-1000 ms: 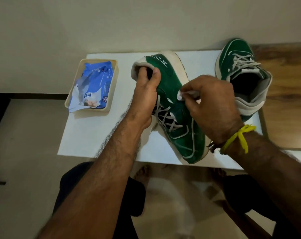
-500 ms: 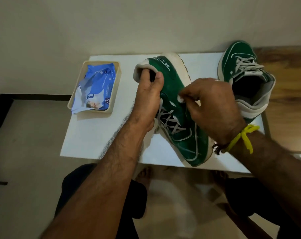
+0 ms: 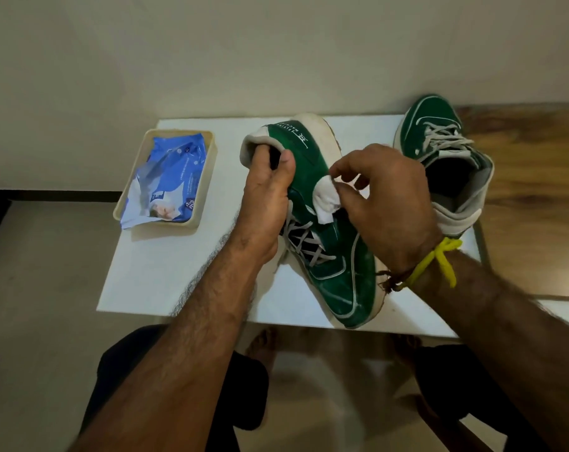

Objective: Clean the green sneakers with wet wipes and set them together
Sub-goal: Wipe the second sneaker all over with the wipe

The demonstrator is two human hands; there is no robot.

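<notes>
left hand (image 3: 263, 203) gripping collar of green sneaker (image 3: 328, 230) at frame centre, fingers tucked inside opening, shoe lying tilted on its side on white table (image 3: 166, 265). right hand (image 3: 387, 207) pinching white wet wipe (image 3: 325, 199) against sneaker's side. second green sneaker (image 3: 446, 151) sitting upright, upper right. blue wipes pack (image 3: 166, 181) lying in beige tray (image 3: 208, 177), upper left.

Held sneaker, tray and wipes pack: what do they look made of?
Held sneaker: matte green upper with a scuffed nap, likely suede or suede-like; off-white sole looks like rubber. Tray: smooth cream walls, probably plastic. Wipes pack: crinkled, glossy blue film, likely soft plastic.
</notes>
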